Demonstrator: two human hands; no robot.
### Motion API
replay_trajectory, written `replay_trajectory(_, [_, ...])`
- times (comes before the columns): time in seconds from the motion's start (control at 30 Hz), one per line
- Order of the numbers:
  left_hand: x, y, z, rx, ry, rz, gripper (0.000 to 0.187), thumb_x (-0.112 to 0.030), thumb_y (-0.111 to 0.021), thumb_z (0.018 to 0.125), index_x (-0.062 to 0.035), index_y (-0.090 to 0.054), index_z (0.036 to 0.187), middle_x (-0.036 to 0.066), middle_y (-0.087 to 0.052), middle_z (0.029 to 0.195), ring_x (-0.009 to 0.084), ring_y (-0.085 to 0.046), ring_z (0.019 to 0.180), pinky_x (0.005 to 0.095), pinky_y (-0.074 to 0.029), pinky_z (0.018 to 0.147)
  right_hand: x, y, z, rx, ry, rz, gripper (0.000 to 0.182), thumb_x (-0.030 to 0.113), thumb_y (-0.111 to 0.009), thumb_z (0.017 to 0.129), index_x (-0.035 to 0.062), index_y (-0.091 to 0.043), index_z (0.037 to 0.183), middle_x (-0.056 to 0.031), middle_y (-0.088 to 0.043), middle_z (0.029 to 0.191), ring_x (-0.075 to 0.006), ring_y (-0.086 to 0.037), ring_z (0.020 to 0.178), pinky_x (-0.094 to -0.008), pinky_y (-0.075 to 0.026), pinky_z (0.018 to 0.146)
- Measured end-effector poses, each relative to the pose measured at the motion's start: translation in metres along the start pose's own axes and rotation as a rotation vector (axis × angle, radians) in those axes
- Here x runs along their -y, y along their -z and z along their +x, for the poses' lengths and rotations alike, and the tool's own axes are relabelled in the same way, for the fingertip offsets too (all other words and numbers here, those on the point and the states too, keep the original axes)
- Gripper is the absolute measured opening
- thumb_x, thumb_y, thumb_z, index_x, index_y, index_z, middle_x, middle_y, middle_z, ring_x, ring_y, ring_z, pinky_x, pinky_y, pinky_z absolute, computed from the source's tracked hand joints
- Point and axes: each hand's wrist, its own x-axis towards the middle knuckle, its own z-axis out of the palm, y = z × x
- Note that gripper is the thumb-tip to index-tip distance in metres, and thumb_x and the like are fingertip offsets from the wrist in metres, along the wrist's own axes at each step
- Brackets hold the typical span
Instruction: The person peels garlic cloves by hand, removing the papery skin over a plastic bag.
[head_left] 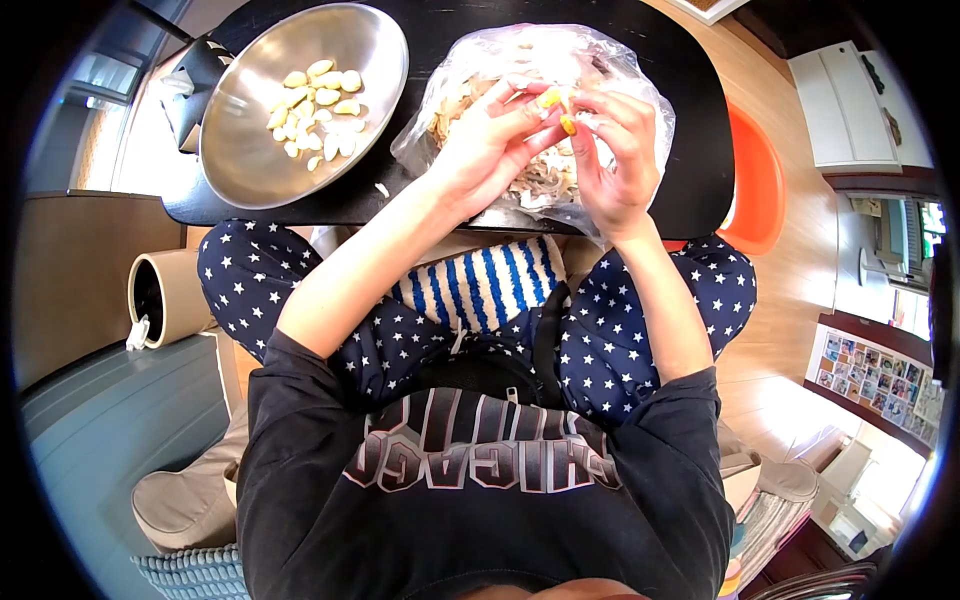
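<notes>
My left hand (505, 135) and my right hand (622, 150) meet over a clear plastic bag (450, 75). Their fingertips pinch a small pale garlic clove (565, 100) between them, mostly covered by the fingers. Bright yellow patches show at the fingertips of both hands. Papery garlic skins (545, 185) fill the bag beneath. To the left stands a wide steel bowl (235, 140), tilted in this view, with a heap of peeled garlic cloves (325, 97) in its middle.
The bag and bowl stand on a black table (700, 130) with rounded corners. An orange chair (755, 185) is beyond its right edge. A blue-and-white striped cloth (485, 285) lies across my lap. A beige bin (170, 300) stands at left on the floor.
</notes>
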Motion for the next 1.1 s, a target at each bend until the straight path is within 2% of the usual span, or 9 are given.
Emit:
replay_trajectory(0.07, [0.000, -0.001, -0.001, -0.022, 0.002, -0.005, 0.022, 0.000, -0.053, 0.086, 0.0002, -0.046, 0.107, 0.013, -0.054, 0.106, 0.0193, -0.055, 0.101, 0.0314, -0.045, 0.093, -0.001, -0.001, -0.001, -0.003, 0.008, 0.003, 0.036, -0.009, -0.067, 0.064, 0.0060, -0.052, 0.093, -0.0095, -0.059, 0.097, -0.0280, -0.054, 0.089, -0.0338, -0.046, 0.074])
replay_trajectory(0.13, [0.001, -0.001, -0.002, -0.044, 0.005, -0.010, 0.022, 0.000, -0.053, 0.086, 0.0004, -0.046, 0.107, 0.013, -0.054, 0.107, 0.0195, -0.054, 0.101, 0.0312, -0.045, 0.093, -0.002, -0.002, -0.002, 0.032, -0.012, 0.010, 0.030, -0.005, -0.066, 0.074, 0.0055, -0.046, 0.094, -0.0127, -0.060, 0.094, -0.0263, -0.056, 0.088, -0.0331, -0.047, 0.074])
replay_trajectory(0.27, [0.003, 0.000, -0.003, -0.084, 0.007, 0.020, 0.021, 0.001, -0.052, 0.086, 0.0008, -0.045, 0.107, 0.014, -0.053, 0.108, 0.0199, -0.054, 0.101, 0.0314, -0.045, 0.093, -0.005, -0.003, -0.004, 0.049, -0.018, 0.035, 0.031, -0.007, -0.066, 0.073, 0.0052, -0.046, 0.092, -0.0127, -0.059, 0.093, -0.0260, -0.056, 0.087, -0.0320, -0.048, 0.072])
replay_trajectory(0.33, [0.003, 0.000, -0.003, -0.085, 0.013, 0.031, 0.021, 0.000, -0.052, 0.086, 0.0008, -0.046, 0.107, 0.014, -0.053, 0.107, 0.0199, -0.054, 0.101, 0.0316, -0.045, 0.093, -0.005, -0.005, -0.005, 0.007, -0.055, 0.107, 0.033, -0.011, -0.063, 0.067, 0.0059, -0.048, 0.090, -0.0091, -0.057, 0.090, -0.0267, -0.054, 0.086, -0.0327, -0.045, 0.072])
replay_trajectory(0.4, [0.003, -0.002, -0.003, -0.086, 0.021, 0.103, 0.022, -0.002, -0.052, 0.086, -0.0034, -0.047, 0.108, 0.009, -0.053, 0.107, 0.0161, -0.051, 0.103, 0.0303, -0.041, 0.096, -0.005, -0.005, -0.008, 0.004, -0.063, 0.111, 0.033, -0.011, -0.063, 0.067, 0.0059, -0.047, 0.090, -0.0091, -0.057, 0.090, -0.0266, -0.054, 0.085, -0.0327, -0.045, 0.072])
replay_trajectory(0.73, [0.008, 0.005, 0.000, -0.101, 0.016, 0.044, 0.021, -0.007, -0.051, 0.089, -0.0038, -0.047, 0.109, 0.007, -0.053, 0.107, 0.0150, -0.052, 0.101, 0.0299, -0.042, 0.094, -0.004, -0.006, -0.010, -0.003, -0.144, 0.141, 0.029, -0.012, -0.062, 0.068, 0.0044, -0.049, 0.089, -0.0101, -0.056, 0.087, -0.0264, -0.053, 0.081, -0.0324, -0.044, 0.070])
replay_trajectory(0.97, [-0.002, 0.012, 0.006, -0.176, -0.038, -0.054, 0.022, -0.006, -0.051, 0.088, -0.0009, -0.047, 0.109, 0.010, -0.055, 0.105, 0.0219, -0.055, 0.103, 0.0347, -0.044, 0.095, 0.002, -0.007, -0.012, 0.040, -0.160, 0.131, 0.029, -0.013, -0.061, 0.068, 0.0038, -0.051, 0.089, -0.0104, -0.055, 0.088, -0.0251, -0.053, 0.081, -0.0309, -0.044, 0.069])
replay_trajectory(1.03, [-0.003, 0.013, 0.007, -0.200, -0.058, -0.070, 0.024, -0.006, -0.051, 0.089, -0.0011, -0.047, 0.111, 0.011, -0.055, 0.108, 0.0229, -0.054, 0.104, 0.0345, -0.044, 0.094, 0.004, -0.006, -0.013, 0.028, -0.350, 0.144, 0.025, -0.010, -0.060, 0.071, 0.0028, -0.052, 0.091, -0.0108, -0.055, 0.088, -0.0239, -0.054, 0.080, -0.0295, -0.044, 0.067])
replay_trajectory(1.1, [-0.003, 0.015, 0.008, -0.186, -0.048, -0.061, 0.024, -0.006, -0.050, 0.089, -0.0013, -0.046, 0.112, 0.011, -0.054, 0.108, 0.0229, -0.054, 0.104, 0.0345, -0.044, 0.095, 0.004, -0.007, -0.011, 0.058, -0.419, 0.142, 0.022, -0.008, -0.059, 0.074, 0.0025, -0.053, 0.092, -0.0108, -0.055, 0.088, -0.0232, -0.053, 0.080, -0.0289, -0.044, 0.067])
